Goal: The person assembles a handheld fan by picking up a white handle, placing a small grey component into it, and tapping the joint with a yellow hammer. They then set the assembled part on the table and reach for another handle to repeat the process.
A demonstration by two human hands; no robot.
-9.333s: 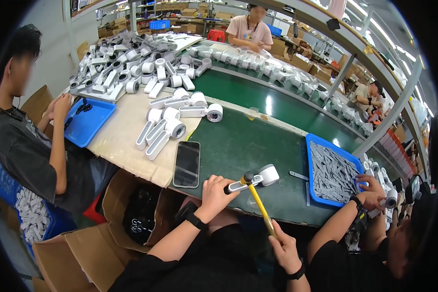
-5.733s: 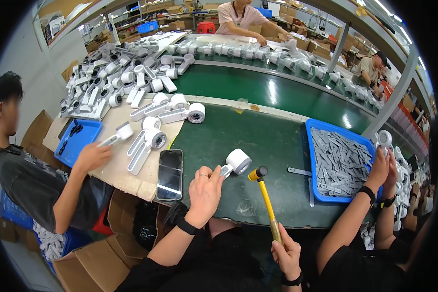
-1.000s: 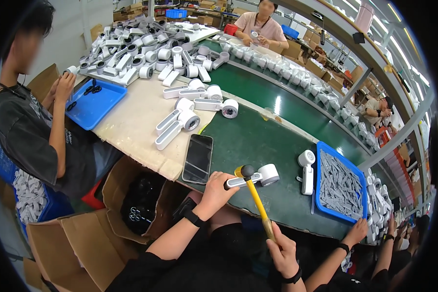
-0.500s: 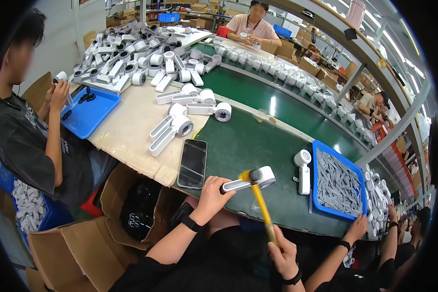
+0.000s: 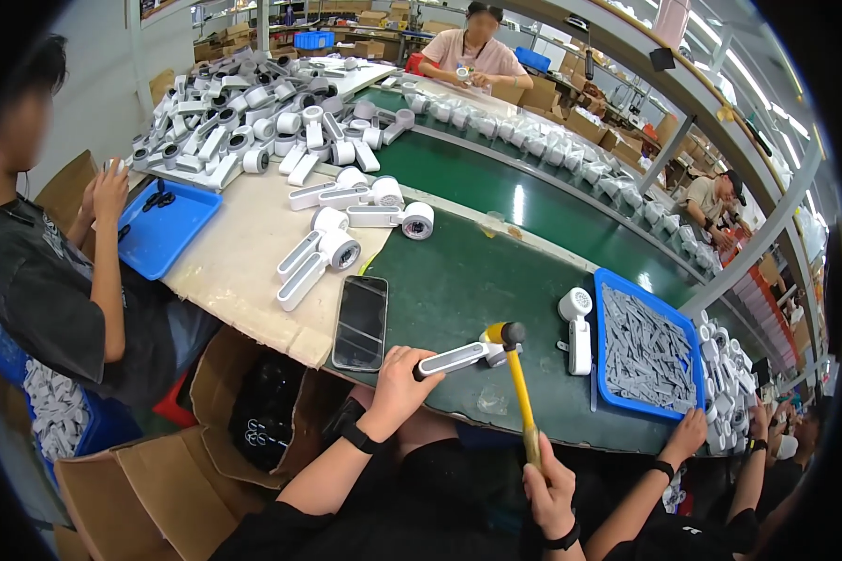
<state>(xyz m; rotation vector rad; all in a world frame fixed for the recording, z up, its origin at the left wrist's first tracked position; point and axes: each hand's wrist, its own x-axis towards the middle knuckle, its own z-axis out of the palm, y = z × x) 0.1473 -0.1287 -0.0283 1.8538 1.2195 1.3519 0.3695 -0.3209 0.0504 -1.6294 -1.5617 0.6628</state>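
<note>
My left hand (image 5: 400, 385) is closed round the handle end of a white handheld fan (image 5: 454, 358) with a grey strip along its handle. The fan is held at the near edge of the green tabletop, its round head pointing right. In my right hand (image 5: 550, 488) is a hammer (image 5: 521, 388) with a yellow handle and a black and yellow head. The hammer head overlaps the fan's round end and hides most of it; whether they touch I cannot tell. A dark-screened phone (image 5: 360, 323) lies just beyond my left hand.
Several finished-looking white fans (image 5: 329, 245) lie on the beige board, before a large heap (image 5: 253, 117). One fan (image 5: 578, 332) stands beside a blue tray (image 5: 601, 374) of grey strips. A co-worker (image 5: 56, 252) sits left; another's hand (image 5: 689, 435) touches the tray. An open carton (image 5: 220, 397) stands below left.
The hammer head has moved right, from over the fan's handle to over its round end. The left co-worker's hands have lowered slightly. The whole view has shifted a little.
</note>
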